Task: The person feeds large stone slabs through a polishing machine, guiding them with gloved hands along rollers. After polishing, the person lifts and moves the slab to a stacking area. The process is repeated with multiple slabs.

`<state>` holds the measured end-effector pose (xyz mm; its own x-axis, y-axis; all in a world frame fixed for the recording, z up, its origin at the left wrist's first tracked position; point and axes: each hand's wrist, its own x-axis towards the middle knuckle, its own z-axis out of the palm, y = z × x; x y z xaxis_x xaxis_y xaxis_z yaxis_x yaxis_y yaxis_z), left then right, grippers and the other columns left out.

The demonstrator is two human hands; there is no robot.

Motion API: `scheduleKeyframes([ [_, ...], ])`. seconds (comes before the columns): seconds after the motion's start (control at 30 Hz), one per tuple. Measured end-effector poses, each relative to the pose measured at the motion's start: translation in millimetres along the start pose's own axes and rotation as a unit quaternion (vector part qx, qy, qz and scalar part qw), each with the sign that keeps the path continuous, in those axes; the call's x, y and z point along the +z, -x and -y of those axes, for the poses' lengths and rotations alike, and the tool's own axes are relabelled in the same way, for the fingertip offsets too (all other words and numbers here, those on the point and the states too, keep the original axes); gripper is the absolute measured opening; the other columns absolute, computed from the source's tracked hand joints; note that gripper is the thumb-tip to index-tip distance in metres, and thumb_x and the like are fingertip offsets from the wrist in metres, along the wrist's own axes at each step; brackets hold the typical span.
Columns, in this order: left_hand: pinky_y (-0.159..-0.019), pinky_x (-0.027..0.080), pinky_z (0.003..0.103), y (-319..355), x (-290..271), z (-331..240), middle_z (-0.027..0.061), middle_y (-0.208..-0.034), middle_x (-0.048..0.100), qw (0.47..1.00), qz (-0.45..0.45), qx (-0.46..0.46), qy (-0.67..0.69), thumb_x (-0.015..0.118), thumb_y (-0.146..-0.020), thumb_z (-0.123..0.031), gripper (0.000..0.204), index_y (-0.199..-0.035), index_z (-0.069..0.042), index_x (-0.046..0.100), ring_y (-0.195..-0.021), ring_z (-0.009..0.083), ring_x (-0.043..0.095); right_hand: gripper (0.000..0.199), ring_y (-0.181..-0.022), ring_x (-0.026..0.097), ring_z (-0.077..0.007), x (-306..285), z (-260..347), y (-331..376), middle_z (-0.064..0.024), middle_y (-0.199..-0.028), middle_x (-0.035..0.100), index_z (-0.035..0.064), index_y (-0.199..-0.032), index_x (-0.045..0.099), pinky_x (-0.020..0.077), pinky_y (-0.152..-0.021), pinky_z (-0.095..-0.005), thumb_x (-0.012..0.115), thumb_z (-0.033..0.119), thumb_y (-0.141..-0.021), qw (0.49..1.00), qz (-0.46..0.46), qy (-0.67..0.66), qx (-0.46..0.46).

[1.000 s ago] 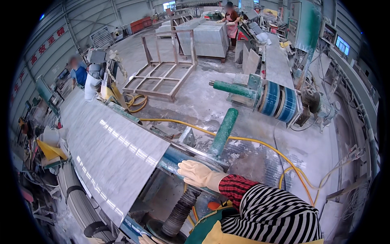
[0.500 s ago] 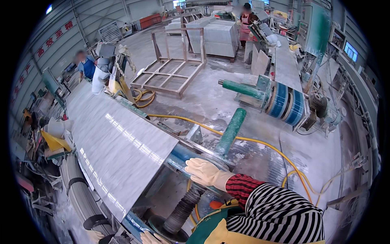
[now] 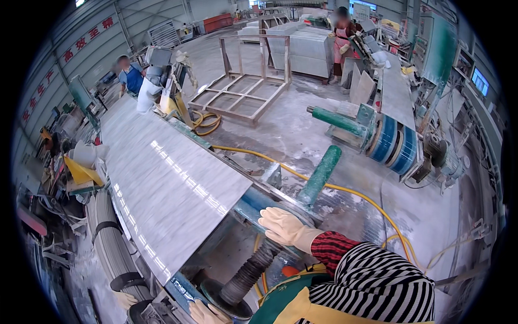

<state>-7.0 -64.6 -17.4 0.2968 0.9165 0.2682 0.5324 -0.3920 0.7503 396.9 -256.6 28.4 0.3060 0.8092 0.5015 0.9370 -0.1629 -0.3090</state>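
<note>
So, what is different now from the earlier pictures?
The view has turned left, so things sit further right. The pink-aproned worker no longer reaches over the slab stack. The right hand stays at the blue roller, the left hand near the lower edge.

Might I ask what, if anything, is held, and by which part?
The right hand holds nothing; I cannot tell for the left hand, cut off below.
</note>
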Motion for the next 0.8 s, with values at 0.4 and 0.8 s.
scheduleKeyframes([
  [0.4,-0.118,0.04,0.061,-4,-6,0,0.0319,-0.144,0.06,0.95,-0.015,0.194,-0.243,0.061,-0.107,-0.024,0.043,-0.144,-0.003,0.064,-0.134,0.0525,0.055,0.044,-0.129,0.056,-0.0407,0,1,1,-0.0225,-0.134,0.061,0.0013,-0.129,0.062,0.0441,-0.115,-0.0486,0.071,0.022,-0.091,1.0,0.003,0.002,-0.006],
  [0.8,-0.115,0.043,0.062,-3,-11,-11,0.0341,-0.141,0.062,0.938,-0.017,0.232,-0.258,0.062,-0.106,-0.021,0.043,-0.142,0.004,0.064,-0.13,0.0533,0.058,0.043,-0.13,0.056,-0.0424,1,0,6,-0.024,-0.136,0.06,0.0001,-0.13,0.061,0.0442,-0.116,-0.0497,0.07,0.021,-0.093,1.0,0.009,0.001,0.003],
])
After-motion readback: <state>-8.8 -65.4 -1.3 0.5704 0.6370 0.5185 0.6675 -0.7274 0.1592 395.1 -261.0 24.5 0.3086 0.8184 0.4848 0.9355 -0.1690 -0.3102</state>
